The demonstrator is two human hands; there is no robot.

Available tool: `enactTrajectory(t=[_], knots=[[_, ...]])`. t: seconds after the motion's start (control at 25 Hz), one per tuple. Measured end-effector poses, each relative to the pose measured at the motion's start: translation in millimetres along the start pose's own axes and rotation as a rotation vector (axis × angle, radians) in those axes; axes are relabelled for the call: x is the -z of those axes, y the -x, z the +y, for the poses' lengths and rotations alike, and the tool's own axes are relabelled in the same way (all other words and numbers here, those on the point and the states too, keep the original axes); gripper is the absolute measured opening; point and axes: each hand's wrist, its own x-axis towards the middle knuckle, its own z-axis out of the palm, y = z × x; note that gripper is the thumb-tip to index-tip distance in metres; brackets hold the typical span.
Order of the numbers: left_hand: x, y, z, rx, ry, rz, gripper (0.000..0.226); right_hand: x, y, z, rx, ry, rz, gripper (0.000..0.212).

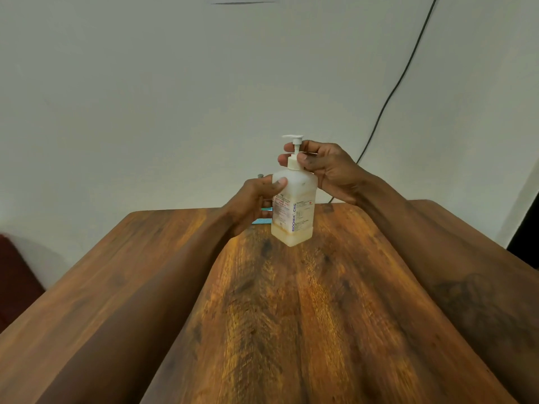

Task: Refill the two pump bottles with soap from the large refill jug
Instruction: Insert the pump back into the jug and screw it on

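Wooden table [291,316] with teal object [260,221]

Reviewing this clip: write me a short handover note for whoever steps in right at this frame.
Left hand: grips the pump bottle by its body.
Right hand: fingers curled round the pump collar.
Bottle: over the wooden table, nearly upright, only a thin layer of soap at the bottom, pump still fitted.
Not in view: refill jug, second bottle.
Done: this bottle is not refilled yet.
Left: take the pump off, fill both bottles, refit the pumps.
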Motion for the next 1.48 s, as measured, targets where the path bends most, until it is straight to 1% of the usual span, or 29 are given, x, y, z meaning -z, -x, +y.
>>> enactTrajectory(t=[0.08,0.12,0.16,0.2,0.28,0.36,0.44,0.52,0.6,0.68,0.72,0.84,1.04,1.2,1.48], knots=[[1.5,-13.0,1.5,-0.024,-0.039,-0.083,0.054,12.7,-2.3,0.9,-0.008,-0.031,-0.051,0.03],[-0.4,-20.1,3.8,-0.034,-0.056,-0.095,0.052,20.0,-3.7,0.2,-0.007,-0.041,-0.061,0.03],[-3.4,-27.7,5.7,-0.036,-0.066,-0.079,0.048,27.8,-5.7,-0.5,-0.003,-0.016,-0.053,0.03],[-7.5,-36.7,6.8,-0.035,-0.078,-0.038,0.045,35.8,-8.4,-0.8,0.007,0.06,-0.018,0.03],[-18.7,-58.4,6.2,-0.03,-0.1,0.086,0.044,52.0,-14.8,1.0,0.04,0.31,0.124,0.028],[-29.9,-83.2,1.6,-0.017,-0.096,0.186,0.05,67.6,-21.4,6.6,0.082,0.493,0.292,0.031],[-37.9,-110.3,-6.0,-0.011,-0.111,0.197,0.057,85.0,-29.6,16.8,0.13,0.617,0.432,0.033],[-44.7,-141.0,-13.8,-0.014,-0.115,0.156,0.055,112.3,-42.6,28.7,0.123,0.659,0.502,0.029],[-49.1,-173.0,-21.8,-0.001,-0.106,0.119,0.054,142.9,-55.7,41.5,0.061,0.658,0.458,0.027],[-54.4,-209.9,-32.1,-0.008,-0.157,0.119,0.055,173.5,-69.6,53.3,0.018,0.68,0.378,0.024],[-58.1,-227.6,-37.0,-0.024,-0.201,0.13,0.056,186.8,-76.7,58.9,0.014,0.706,0.37,0.023],[-68.5,-272.6,-50.2,-0.086,-0.37,0.16,0.059,218.4,-96.6,75.9,0.018,0.736,0.432,0.022],[-82.3,-331.3,-69.1,-0.089,-0.508,0.121,0.044,267.3,-120.5,104.5,-0.063,0.728,0.549,0.031],[-96.4,-363.6,-82.7,-0.035,-0.537,0.113,0.045,297.2,-132.8,119.0,-0.139,0.744,0.529,0.034],[-109.7,-401.7,-99.6,0.031,-0.566,0.089,0.047,331.0,-145.3,139.3,-0.139,0.758,0.542,0.034]])
